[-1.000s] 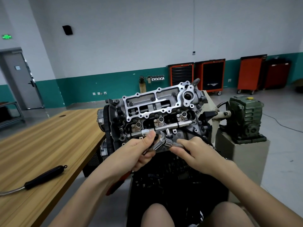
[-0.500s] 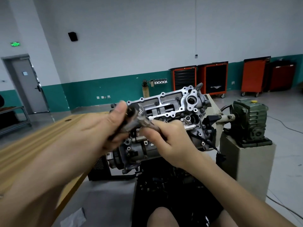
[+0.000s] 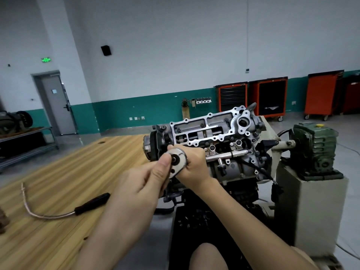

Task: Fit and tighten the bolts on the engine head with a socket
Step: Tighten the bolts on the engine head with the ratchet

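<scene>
In the head view, a ratchet [image 3: 178,160] is held up in front of the left end of the engine head [image 3: 241,131], which is mounted tilted just beside the right edge of a wooden table [image 3: 58,168]. The ratchet's handle is gripped by the left hand [image 3: 140,186], with the thumb pressed against the round face. The round end is clasped from the far side by the curled fingers of the right hand [image 3: 192,164]. Whether a socket is fitted cannot be told. Dark bolts [image 3: 202,125] are seen seated in the engine head's silver frame. A flexible tool with a black handle [image 3: 91,201] is laid on the table. A green gearbox [image 3: 315,149] is set on a grey block [image 3: 311,207] to the right, and orange cabinets [image 3: 319,94] are lined along the far wall.
</scene>
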